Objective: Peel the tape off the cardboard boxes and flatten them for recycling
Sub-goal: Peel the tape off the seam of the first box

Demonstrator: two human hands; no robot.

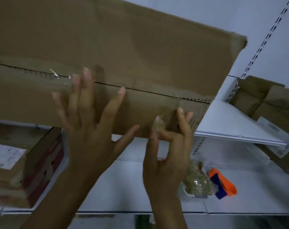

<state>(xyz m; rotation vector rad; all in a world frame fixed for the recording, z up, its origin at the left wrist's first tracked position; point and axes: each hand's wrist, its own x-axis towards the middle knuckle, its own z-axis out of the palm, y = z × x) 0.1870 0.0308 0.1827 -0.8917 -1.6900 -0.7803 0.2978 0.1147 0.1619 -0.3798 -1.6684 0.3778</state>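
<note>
Both hands work close under the raised box (124, 47). Right hand (166, 156) pinches a loose tape end (159, 123) at five o'clock; the seam runs toward nine o'clock. Left hand (91, 128), fingers spread, grip empty, braces the cardboard.

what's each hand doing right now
Left hand: open, fingers spread flat against the big brown cardboard box.
Right hand: shut, pinching a crumpled strip of clear tape at the box's lower edge.
</note>
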